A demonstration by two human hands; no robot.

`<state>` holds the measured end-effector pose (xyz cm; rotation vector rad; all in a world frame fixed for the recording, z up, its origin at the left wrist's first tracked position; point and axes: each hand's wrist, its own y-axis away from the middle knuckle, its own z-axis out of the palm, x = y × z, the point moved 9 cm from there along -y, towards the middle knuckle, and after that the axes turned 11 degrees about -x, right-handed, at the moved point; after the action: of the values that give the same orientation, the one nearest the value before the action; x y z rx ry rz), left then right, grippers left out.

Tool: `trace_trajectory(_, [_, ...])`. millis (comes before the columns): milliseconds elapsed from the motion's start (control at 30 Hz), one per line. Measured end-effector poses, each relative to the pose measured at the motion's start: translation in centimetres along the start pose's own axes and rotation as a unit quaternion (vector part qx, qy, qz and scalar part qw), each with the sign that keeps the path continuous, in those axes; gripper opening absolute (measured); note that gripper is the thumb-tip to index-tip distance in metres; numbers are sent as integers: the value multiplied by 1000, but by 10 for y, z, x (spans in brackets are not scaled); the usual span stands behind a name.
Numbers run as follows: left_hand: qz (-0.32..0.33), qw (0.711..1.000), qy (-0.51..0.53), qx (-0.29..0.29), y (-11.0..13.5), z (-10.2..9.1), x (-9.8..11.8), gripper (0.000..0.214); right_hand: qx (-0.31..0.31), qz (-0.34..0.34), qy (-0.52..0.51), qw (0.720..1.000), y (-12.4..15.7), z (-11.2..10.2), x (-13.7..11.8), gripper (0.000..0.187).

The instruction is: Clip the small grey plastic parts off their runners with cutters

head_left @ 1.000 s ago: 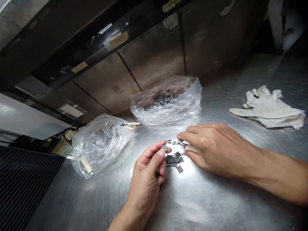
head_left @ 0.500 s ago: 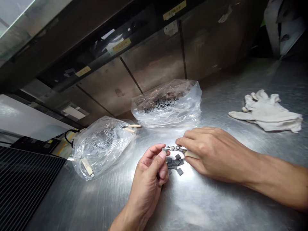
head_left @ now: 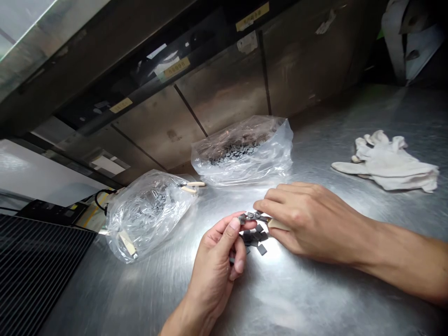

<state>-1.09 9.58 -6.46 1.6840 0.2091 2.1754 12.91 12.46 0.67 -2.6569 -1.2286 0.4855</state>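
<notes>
- Working at a steel bench [head_left: 315,298] under a dull metal hood [head_left: 224,88], both hands low and close together in a bright patch of glare.
- Two clear bags hold many small dark tiles: the far bag [head_left: 241,156] and the left bag [head_left: 147,214].
- A crumpled white glove [head_left: 388,163] lies well off to the right, apart from the hands.
- Spare pliers [head_left: 191,185] with cream handles lie just beside the left bag.
- Right hand [head_left: 311,224] is clenched around the cream grip of small pliers [head_left: 255,216], steel nose pointing at the left hand.
- Left hand [head_left: 213,266] is grasping a dark tile [head_left: 242,218] between thumb and forefinger, right at the pliers' tip. Can't tell whether the jaws bite it.
- Loose tiles [head_left: 255,238] sit in a small heap on the bench directly below both hands.
- Risks: a slip of the pliers could chip the tile or nick the left fingers. A dropped tile would fall into the heap and get mixed in. Glare off the steel could hide small pieces.
</notes>
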Motion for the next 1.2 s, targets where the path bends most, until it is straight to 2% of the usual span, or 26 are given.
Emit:
trace_trajectory(167, [-15, 999, -34, 12, 0, -1, 0, 39, 17, -11, 33, 999, 2, -1, -4, 10])
trace_trajectory(333, [-15, 999, -35, 20, -1, 1, 1, 38, 6, -6, 31, 999, 3, 1, -4, 10])
trace_trajectory(733, [-1, 1000, 15, 26, 1, 1, 5, 26, -5, 44, 33, 998, 0, -1, 8, 6])
trace_trajectory(1033, [-10, 999, 29, 38, 1, -3, 2, 26, -3, 42, 20, 999, 2, 1, 6, 5])
trace_trajectory(1200, [-11, 999, 43, 23, 2, 1, 2, 24, -4, 40, 23, 999, 2, 1, 6, 6])
